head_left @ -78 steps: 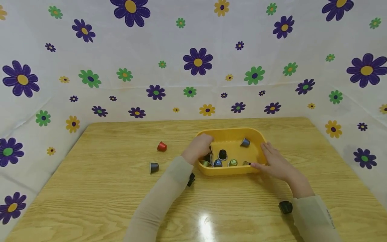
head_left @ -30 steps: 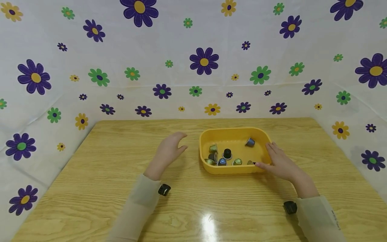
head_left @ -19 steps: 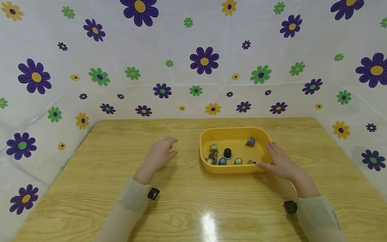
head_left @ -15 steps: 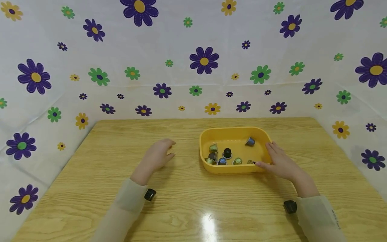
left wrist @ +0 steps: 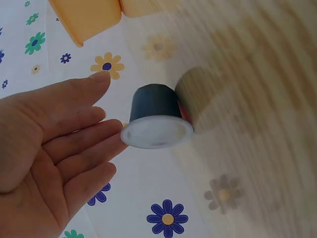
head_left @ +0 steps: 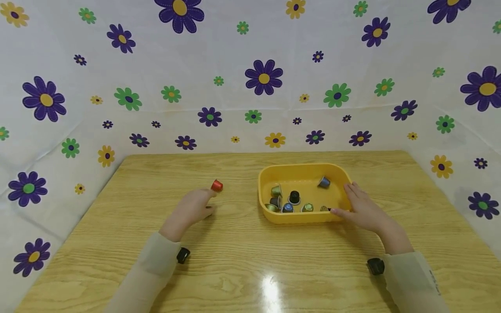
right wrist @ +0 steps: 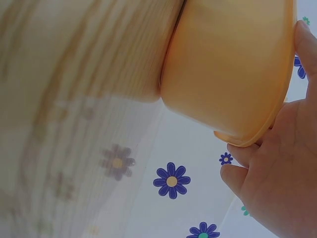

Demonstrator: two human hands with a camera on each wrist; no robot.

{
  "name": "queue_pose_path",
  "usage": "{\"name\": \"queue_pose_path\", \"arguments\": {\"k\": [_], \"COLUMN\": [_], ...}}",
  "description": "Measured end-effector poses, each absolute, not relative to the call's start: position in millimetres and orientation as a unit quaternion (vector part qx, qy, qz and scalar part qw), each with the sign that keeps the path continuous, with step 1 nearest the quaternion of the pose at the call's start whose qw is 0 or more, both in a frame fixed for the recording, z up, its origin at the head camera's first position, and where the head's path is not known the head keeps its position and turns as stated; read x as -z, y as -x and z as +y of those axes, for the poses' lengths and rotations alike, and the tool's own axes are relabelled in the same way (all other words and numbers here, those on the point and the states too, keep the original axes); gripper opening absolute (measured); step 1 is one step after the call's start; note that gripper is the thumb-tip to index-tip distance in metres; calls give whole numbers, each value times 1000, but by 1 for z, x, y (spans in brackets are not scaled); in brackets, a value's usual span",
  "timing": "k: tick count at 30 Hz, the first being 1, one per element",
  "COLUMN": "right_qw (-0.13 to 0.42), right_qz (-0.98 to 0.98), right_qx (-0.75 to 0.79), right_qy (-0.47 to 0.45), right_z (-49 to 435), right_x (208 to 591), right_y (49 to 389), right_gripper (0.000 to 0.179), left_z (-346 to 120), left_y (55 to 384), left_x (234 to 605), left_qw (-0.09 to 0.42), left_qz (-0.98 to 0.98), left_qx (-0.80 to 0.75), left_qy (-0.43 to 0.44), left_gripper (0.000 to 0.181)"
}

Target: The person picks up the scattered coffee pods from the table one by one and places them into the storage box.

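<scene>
My left hand [head_left: 188, 214] reaches low over the table, fingers apart and loosely bent. Right in front of its fingertips is a dark coffee capsule [left wrist: 154, 104], its pale foil lid facing the wrist camera; in the head view the hand mostly covers it. Just beyond the fingers lies a red coffee capsule [head_left: 217, 185] on its side, nearly hidden behind the dark one in the left wrist view. My right hand [head_left: 365, 212] holds the right end of a yellow plastic bin [head_left: 274, 219], thumb over the front rim and fingers along the end wall.
Inside the bin are several capsules: a blue one [head_left: 324, 182] at the back right, a black one [head_left: 294, 197], a green one [head_left: 276, 190] and others along the front wall. Flowered white cloth [head_left: 219, 52] rises behind the wooden table [head_left: 242, 261].
My left hand has come out of the bin and moved left and nearer, to the dark capsule; a green capsule now shows where it was. The red capsule is uncovered again. My right hand stays put.
</scene>
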State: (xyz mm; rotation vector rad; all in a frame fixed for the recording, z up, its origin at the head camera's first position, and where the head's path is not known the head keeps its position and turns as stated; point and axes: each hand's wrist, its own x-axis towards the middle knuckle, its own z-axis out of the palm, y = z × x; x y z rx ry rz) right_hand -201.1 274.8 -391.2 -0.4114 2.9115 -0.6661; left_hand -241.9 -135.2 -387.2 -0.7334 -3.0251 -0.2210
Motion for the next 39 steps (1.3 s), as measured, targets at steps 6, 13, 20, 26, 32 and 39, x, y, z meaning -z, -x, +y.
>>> {"name": "queue_pose_path", "arguments": {"k": [6,13,20,26,32,39], "right_qw": [62,62,68,69,68,69], "right_qz": [965,965,964,965,964,965], "right_qx": [216,218,220,217,219,217], "right_qy": [135,134,132,132,134,131], "right_z": [275,275,274,274,274,274], "right_x": [391,390,389,390,391,390], "right_y": [201,201,200,201,201,201], "right_gripper": [87,86,87,87,86,87], "left_z": [-141,-146,-148,-150,-151,-151], "left_y": [241,239,237,235,235,235], "left_x": [390,390,391,392,394,394], "left_qw": [-8,-39,-54,-58,-66,-76], "left_qz": [-974,-976,-975,-973,-973,-971], "left_qx": [57,54,79,85,93,102], "left_qy": [221,207,203,209,202,202], "left_gripper": [47,48,35,41,38,32]}}
